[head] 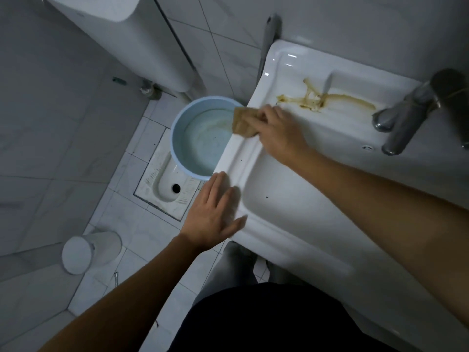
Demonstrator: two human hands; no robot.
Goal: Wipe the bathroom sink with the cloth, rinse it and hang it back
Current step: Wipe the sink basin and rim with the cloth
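Observation:
A white ceramic sink [276, 240] fills the right side of the head view. A brown-yellow smear [327, 99] runs across its back ledge toward the metal tap [411, 115]. My right hand [279, 134] grips a crumpled tan cloth [242, 121] at the sink's left rim, just left of the smear. My left hand [215, 214] lies flat with fingers apart on the sink's front-left corner and holds nothing.
A light blue bucket [177, 123] with water stands on the floor just left of the sink. Beside it are a squat toilet pan [167, 184] and a white bin [86, 252]. A white cistern [132, 34] hangs on the wall.

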